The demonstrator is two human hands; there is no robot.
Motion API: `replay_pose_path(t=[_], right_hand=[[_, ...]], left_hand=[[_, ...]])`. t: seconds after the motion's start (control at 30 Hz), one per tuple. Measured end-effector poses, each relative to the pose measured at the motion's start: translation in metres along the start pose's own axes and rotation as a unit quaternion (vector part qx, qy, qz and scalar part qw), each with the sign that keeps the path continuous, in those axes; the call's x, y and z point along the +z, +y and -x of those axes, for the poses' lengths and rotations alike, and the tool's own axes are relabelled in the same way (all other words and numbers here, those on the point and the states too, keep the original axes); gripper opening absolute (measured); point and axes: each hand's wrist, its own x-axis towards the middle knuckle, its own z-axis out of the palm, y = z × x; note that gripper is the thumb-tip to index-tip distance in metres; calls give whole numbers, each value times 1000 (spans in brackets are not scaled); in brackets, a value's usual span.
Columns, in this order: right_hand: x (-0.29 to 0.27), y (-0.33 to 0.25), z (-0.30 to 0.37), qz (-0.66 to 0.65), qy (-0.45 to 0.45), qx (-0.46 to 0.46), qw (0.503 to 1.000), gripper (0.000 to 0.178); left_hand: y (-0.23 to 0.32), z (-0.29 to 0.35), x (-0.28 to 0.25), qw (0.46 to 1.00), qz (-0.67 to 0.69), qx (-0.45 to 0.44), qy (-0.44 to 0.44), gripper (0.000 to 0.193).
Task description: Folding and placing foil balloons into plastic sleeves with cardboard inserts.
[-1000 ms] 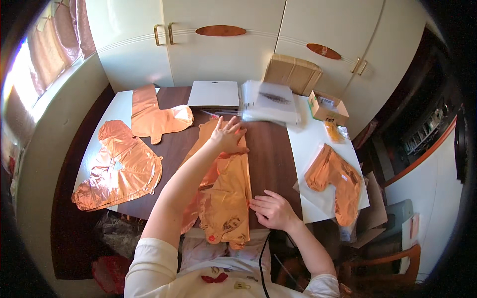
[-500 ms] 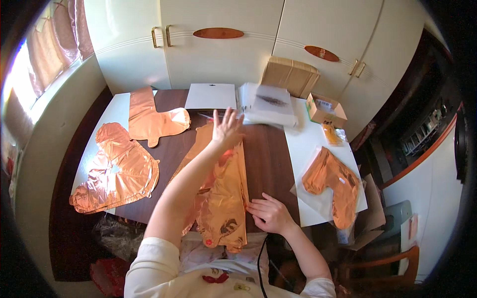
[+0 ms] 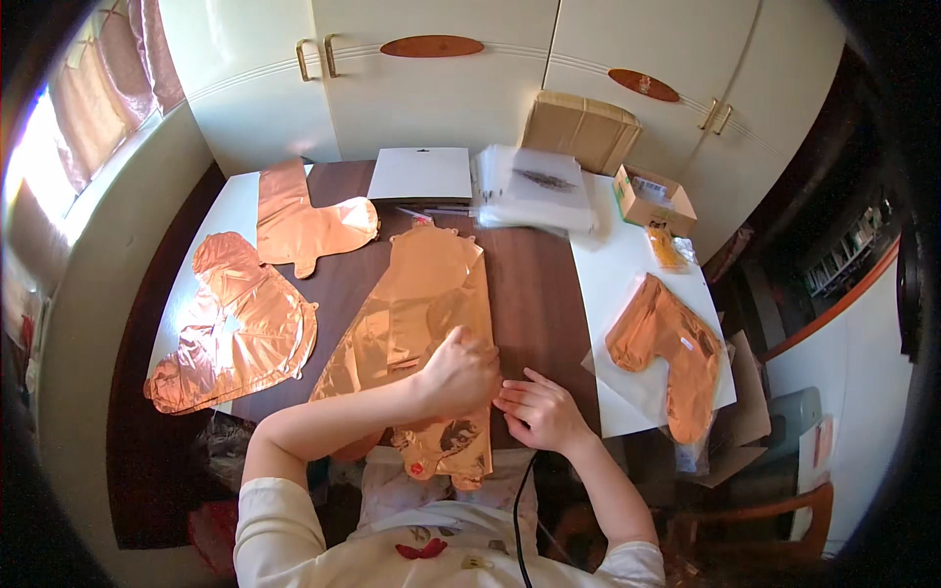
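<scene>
A copper-coloured foil balloon (image 3: 431, 294), flat and partly folded, lies lengthwise before me, its near end hanging over the table edge. My left hand (image 3: 461, 372) is closed in a fist on the balloon's right side; its curled fingers hide whatever they may hold. Beside it, my right hand (image 3: 539, 407) has fingers extended, the tips close to the balloon's right edge. To the left lie two more flat foil balloons, a wrinkled rounded one (image 3: 245, 318) and a smoother one with arms (image 3: 304, 225). A folded copper foil balloon (image 3: 667, 343) rests on clear plastic at the right.
At the back stand a white card box (image 3: 421, 174), a stack of clear plastic bags (image 3: 534, 191) and a brown carton (image 3: 581, 130). A small open box (image 3: 655, 204) and an orange packet (image 3: 667, 250) sit on the white board (image 3: 613, 265). A black cable (image 3: 520, 514) hangs over my front.
My left hand has come back toward me from the balloon's far end and closed into a fist near my right hand. The right hand has barely moved.
</scene>
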Motion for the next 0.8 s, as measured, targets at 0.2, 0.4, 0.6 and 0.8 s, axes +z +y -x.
replay_pose_path(t=[0.2,0.4,0.6,0.8], right_hand=[[-2,-3,-2,-9,-5,7,1000,24],[-2,-3,-2,-16,-3,11,1000,24],[-1,-5,-4,-9,4,7,1000,22],[-7,-4,11,-68,39,16,997,15]], left_hand=[[-54,-37,22,986,-81,-66,127,26],[-106,-74,43,976,-80,-136,148,25],[-130,-76,44,977,-69,-155,129,26],[-106,9,-5,978,54,-165,117,39]])
